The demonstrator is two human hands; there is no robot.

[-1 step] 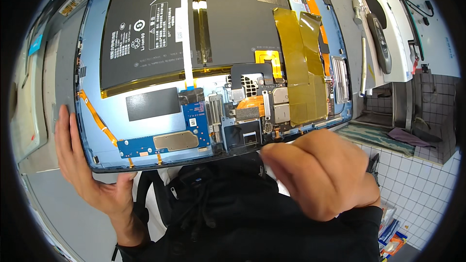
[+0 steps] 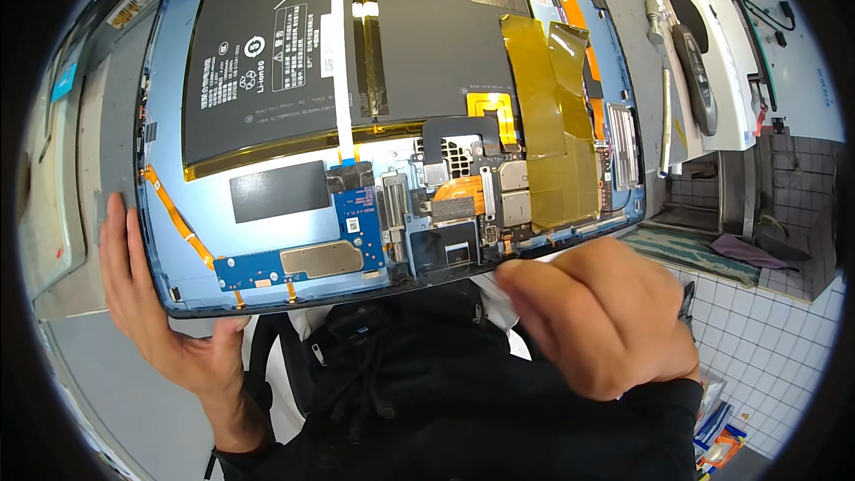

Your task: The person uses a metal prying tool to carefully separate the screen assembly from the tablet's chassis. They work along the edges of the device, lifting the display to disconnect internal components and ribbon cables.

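Note:
An opened blue tablet [image 2: 280, 192] shows its black battery [image 2: 419, 44], a blue circuit board [image 2: 249, 269], orange flex cables and broad amber tape strips [image 2: 543, 125]. My left hand [image 2: 165, 321] grips the tablet's lower left corner, fingers along its side and thumb at the bottom edge. My right hand [image 2: 601, 321] is curled with fingertips pinched at the bottom edge, right of centre; whether anything is between them is hidden.
A grey work surface [image 2: 71, 361] lies at left. Along the right are a dark grey hand tool [image 2: 695, 80], a white board [image 2: 730, 53], a purple cloth [image 2: 748, 252], a gridded white surface [image 2: 775, 338] and small colourful packets [image 2: 721, 436].
My right hand has shifted slightly to the right and up along the tablet's bottom edge. My left hand and the tablet look almost unmoved.

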